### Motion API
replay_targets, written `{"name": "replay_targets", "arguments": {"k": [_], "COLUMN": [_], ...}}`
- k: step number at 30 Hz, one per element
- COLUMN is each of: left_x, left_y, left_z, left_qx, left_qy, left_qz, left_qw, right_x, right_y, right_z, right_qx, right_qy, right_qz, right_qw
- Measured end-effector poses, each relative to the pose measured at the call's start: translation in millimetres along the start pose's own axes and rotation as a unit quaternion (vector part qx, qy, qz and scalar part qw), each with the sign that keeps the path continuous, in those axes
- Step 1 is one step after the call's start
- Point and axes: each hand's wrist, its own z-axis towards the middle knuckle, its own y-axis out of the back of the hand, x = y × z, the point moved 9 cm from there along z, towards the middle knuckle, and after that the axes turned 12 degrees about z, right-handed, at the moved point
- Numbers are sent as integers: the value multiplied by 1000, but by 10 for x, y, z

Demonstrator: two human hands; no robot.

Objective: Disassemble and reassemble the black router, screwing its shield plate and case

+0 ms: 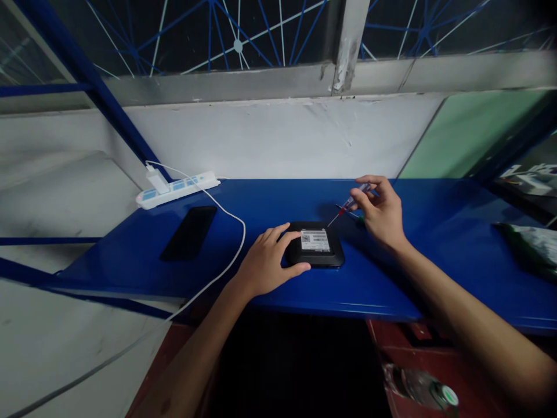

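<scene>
A black, square electronic box (294,255) with rounded corners lies on the blue table, its white printed label (321,247) facing up. My left hand (270,255) grips the box at its left side, the thumb along the near edge and the index finger reaching onto the label. Between the fingertips of my right hand (378,209) is a slim screwdriver (349,203) with a clear handle and a red collar. Its shaft slants down to the left, with the tip at the box near the label's far right corner. Whether the tip touches is too small to tell.
Behind the screwdriver lies a thin tool with a green end (360,221), partly hidden. A black phone (189,233), a white power strip (180,188) and a trailing white cable (237,217) are on the left. A plastic bottle (422,388) lies below the blue table (278,200).
</scene>
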Motion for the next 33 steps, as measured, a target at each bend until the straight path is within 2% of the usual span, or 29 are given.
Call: {"name": "replay_targets", "arguments": {"k": [10,19,26,33], "left_x": [2,4,11,6], "left_y": [2,-4,-1,5], "left_z": [-3,-3,-5,3], "left_qx": [0,0,0,-1], "left_qy": [1,1,1,2], "left_qz": [-1,-1,3,3], "left_qw": [1000,1000,1000,1000], "right_x": [-60,-110,-96,-57], "right_y": [-59,46,-43,-32], "right_z": [-42,4,-51,-38], "right_qx": [21,-14,14,-6], "right_qy": [-40,-22,-45,-40], "right_qz": [7,-8,15,-18], "right_qw": [999,1000,999,999]}}
